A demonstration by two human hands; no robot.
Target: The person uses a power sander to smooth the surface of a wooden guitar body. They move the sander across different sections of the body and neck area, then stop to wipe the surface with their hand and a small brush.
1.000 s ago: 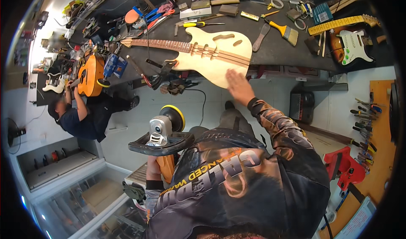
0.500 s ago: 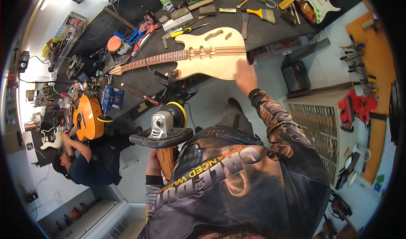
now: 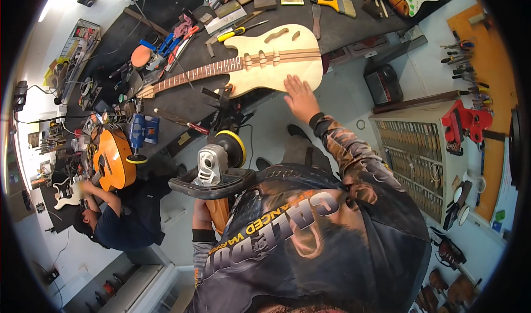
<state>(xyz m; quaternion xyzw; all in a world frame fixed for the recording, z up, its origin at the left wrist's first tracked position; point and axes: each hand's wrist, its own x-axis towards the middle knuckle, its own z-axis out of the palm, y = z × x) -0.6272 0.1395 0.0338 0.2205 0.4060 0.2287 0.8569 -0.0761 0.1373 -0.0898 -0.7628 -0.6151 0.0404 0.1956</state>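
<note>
An unfinished electric guitar [image 3: 301, 42] of pale bare wood, with darker stripes down its middle and a long fretted neck, lies on the dark workbench [image 3: 191, 44]. My right hand [image 3: 301, 96] rests flat on the lower right of its body, fingers stretched and slightly spread. At my left side, my left hand [image 3: 201, 216] is wrapped round the orange body of a power polisher [image 3: 210, 169]. The polisher has a silver head, a black loop handle and a round yellow-edged pad facing the bench. Its handle and body partly hide my left fingers.
A wide brush [image 3: 343, 7] and other hand tools lie behind the guitar. A clamp-like black fixture [image 3: 224, 105] stands at the bench's near edge. To the left are an orange acoustic guitar [image 3: 115, 161], a blue power tool [image 3: 142, 130] and a bent-over co-worker [image 3: 124, 216].
My right hand has moved left across the guitar body from its right edge and now lies flat with fingers spread. The polisher stays in my left hand at nearly the same place.
</note>
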